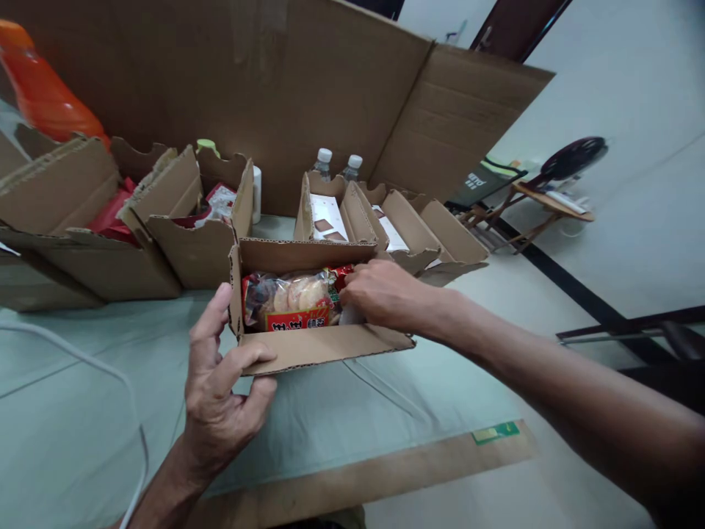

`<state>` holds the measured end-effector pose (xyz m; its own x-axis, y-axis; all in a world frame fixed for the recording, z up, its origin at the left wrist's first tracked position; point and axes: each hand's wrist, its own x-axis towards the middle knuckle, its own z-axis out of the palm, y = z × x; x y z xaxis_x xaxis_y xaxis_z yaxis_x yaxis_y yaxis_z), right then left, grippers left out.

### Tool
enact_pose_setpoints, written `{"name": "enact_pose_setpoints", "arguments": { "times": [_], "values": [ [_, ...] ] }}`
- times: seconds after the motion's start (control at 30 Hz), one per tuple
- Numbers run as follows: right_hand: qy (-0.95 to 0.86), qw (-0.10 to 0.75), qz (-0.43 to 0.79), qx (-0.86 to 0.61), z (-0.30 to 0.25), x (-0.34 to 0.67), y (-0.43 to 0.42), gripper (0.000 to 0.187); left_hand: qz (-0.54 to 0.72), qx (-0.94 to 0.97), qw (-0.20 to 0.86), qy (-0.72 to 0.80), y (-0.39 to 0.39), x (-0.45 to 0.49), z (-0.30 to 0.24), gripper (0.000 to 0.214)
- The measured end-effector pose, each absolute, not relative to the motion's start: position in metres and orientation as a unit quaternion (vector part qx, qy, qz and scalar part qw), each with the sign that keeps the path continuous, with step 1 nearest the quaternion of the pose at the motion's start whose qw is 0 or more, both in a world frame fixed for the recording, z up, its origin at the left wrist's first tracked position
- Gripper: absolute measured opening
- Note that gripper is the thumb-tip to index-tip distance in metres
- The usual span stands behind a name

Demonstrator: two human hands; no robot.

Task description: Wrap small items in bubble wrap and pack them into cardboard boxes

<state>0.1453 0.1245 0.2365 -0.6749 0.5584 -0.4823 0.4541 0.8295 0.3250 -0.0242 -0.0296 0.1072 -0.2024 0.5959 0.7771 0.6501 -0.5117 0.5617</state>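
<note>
An open cardboard box [330, 349] sits tilted toward me near the middle of the view. In it lies a clear and red bag of rice crackers [300, 297] with the round crackers showing through. My left hand [225, 382] is closed on the box's front left corner, some fingers over the flap and the thumb below it. My right hand [380, 294] reaches into the right end of the box. Its fingers are bent closed at the bag's red and green end, with the fingertips partly hidden. Something pale and translucent shows just under them.
More cardboard boxes [181, 250] stand behind on the left, holding red packets [118, 213]. To the right, several boxes [407, 220] hold white packs [329, 217]. An orange bottle [49, 95] and a tall cardboard panel [220, 81] stand behind. A white cable [104, 367] crosses the green tablecloth [341, 419].
</note>
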Motion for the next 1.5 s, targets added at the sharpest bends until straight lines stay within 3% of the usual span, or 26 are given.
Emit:
{"name": "enact_pose_setpoints", "arguments": {
  "times": [0.1,0.17,0.23,0.33,0.43,0.6,0.67,0.87,1.03,1.13,1.3,1.5],
  "values": [
    [0.916,0.286,0.035,0.281,0.219,0.147,0.133,0.028,-0.598,-0.629,0.014,-0.497,-0.03,-0.025,0.106,0.035],
    [0.936,0.213,0.006,0.28,0.222,0.158,0.134,0.028,-0.6,-0.624,0.0,-0.501,-0.031,-0.025,0.105,0.033],
    [0.958,0.066,-0.022,0.279,0.233,0.179,0.126,0.03,-0.607,-0.607,-0.015,-0.513,-0.03,-0.025,0.102,0.037],
    [0.923,-0.194,-0.019,0.331,0.244,0.224,0.097,0.018,-0.651,-0.554,-0.051,-0.517,-0.03,-0.026,0.095,0.07],
    [0.847,-0.306,-0.02,0.434,0.222,0.264,0.068,0.012,-0.674,-0.501,-0.129,-0.528,-0.031,-0.026,0.087,0.091],
    [0.806,-0.287,-0.21,0.473,0.146,0.261,0.066,0.043,-0.638,-0.454,-0.26,-0.565,-0.028,-0.017,0.082,0.085],
    [0.786,-0.294,-0.267,0.474,0.129,0.244,0.069,0.044,-0.624,-0.449,-0.277,-0.577,-0.026,-0.012,0.079,0.08],
    [0.734,-0.378,-0.278,0.491,0.115,0.211,-0.012,0.035,-0.646,-0.411,-0.257,-0.59,-0.066,-0.025,0.067,0.061],
    [0.773,-0.361,-0.34,0.396,0.11,0.16,-0.074,0.07,-0.666,-0.305,-0.147,-0.665,-0.127,-0.077,0.086,0.044],
    [0.766,-0.374,-0.354,0.386,0.115,0.14,-0.06,0.061,-0.695,-0.306,-0.107,-0.642,-0.122,-0.089,0.1,0.04],
    [0.711,-0.426,-0.257,0.496,0.106,0.177,-0.062,0.027,-0.682,-0.415,-0.211,-0.564,-0.08,-0.055,0.092,0.053],
    [0.704,-0.411,-0.281,0.507,0.071,0.221,-0.097,0.048,-0.642,-0.461,-0.247,-0.56,-0.041,-0.049,0.08,0.067]
  ]
}}
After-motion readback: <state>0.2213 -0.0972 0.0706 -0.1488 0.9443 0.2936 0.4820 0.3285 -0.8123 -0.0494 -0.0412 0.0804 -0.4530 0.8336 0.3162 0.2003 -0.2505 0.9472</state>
